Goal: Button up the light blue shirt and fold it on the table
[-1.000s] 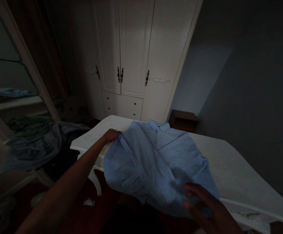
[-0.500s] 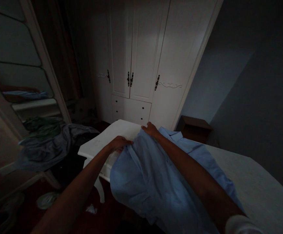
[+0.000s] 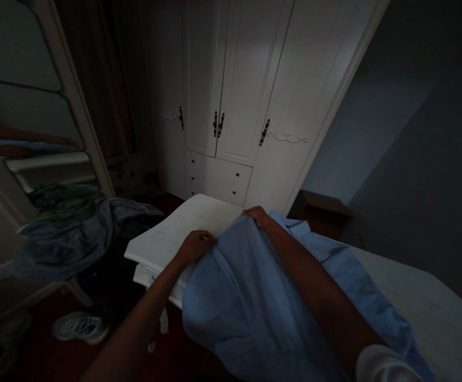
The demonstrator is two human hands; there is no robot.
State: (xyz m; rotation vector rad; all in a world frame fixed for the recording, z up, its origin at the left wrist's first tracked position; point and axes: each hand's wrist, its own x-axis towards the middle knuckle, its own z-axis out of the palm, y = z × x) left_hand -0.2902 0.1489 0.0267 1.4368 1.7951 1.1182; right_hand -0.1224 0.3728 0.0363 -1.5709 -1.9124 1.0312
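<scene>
A light blue collared shirt point(image 3: 250, 286) lies across the white table point(image 3: 175, 225), and a large part of it hangs over the near edge. My left hand point(image 3: 196, 245) is closed on the shirt's edge at the left, with the fingers curled. Farther back, my right hand point(image 3: 256, 215) pinches another spot on the same edge, so the cloth is stretched between the two hands. The shirt's collar point(image 3: 297, 228) shows just right of my right hand. My right forearm crosses over the shirt and hides some of it.
Beyond the table stands a white wardrobe point(image 3: 238, 85) with dark handles. To the left, grey and green clothes point(image 3: 75, 228) are heaped below a mirror point(image 3: 24, 116). A shoe point(image 3: 81, 326) lies on the red floor. A brown wooden cabinet point(image 3: 322, 207) stands at the back right.
Both hands have shifted slightly to the right, and the cloth between them is drawn flatter and wider. The camera view has tilted a little, showing more of the shoe.
</scene>
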